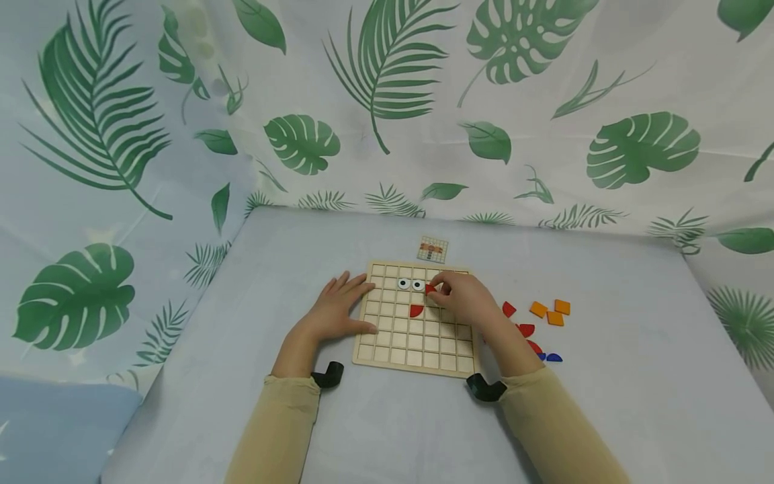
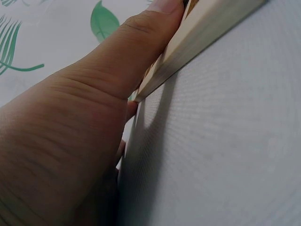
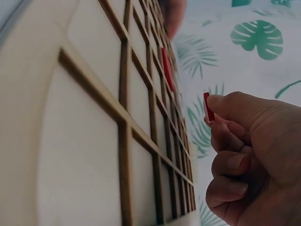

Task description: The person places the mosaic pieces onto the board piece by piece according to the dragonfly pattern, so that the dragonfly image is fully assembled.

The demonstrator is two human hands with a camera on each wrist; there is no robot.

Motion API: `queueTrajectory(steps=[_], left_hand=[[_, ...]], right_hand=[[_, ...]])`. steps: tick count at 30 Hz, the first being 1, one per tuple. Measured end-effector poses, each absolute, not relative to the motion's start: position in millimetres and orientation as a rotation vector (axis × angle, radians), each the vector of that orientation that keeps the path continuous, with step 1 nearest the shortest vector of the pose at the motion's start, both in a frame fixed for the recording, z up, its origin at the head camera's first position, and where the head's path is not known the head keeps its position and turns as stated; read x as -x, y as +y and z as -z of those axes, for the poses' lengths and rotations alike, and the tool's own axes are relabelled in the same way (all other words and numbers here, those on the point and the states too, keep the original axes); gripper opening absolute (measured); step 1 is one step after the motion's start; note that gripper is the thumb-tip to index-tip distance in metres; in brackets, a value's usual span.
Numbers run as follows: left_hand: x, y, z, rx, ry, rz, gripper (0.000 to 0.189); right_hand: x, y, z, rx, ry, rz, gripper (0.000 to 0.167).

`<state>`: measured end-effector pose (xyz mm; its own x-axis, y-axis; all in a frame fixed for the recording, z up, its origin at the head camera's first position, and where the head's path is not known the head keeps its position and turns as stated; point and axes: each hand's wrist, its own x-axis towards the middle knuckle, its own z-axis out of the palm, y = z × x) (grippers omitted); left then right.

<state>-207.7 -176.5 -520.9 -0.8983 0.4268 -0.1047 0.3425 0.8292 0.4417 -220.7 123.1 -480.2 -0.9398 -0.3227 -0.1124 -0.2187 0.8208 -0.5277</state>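
A wooden grid board (image 1: pixel 399 356) lies flat on the table, divided into square cells. Two round eye pieces (image 1: pixel 404 284) sit side by side in its upper rows, and a red quarter-circle piece (image 1: pixel 416 310) lies in a cell below them. My right hand (image 1: pixel 465 296) pinches another red piece (image 3: pixel 209 107) between thumb and finger, just above the board beside the eyes. Its remaining fingers are curled in. My left hand (image 1: pixel 335 309) rests spread at the board's left edge, with the thumb (image 2: pixel 136 44) on the frame in the left wrist view.
A small pattern card (image 1: pixel 432 249) lies behind the board. To the right are several orange squares (image 1: pixel 555 318), loose red pieces (image 1: pixel 527 330) and blue pieces (image 1: pixel 553 357), partly hidden by the right forearm. Leaf-printed cloth (image 1: pixel 387 168) hangs behind and at the left.
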Motion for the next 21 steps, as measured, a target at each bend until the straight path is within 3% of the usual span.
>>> queueTrajectory(steps=[21], left_hand=[[208, -175, 518, -0.596, 2.813, -0.596, 0.097]], right_hand=[[219, 95, 493, 0.416, 2.812, 0.658, 0.025]])
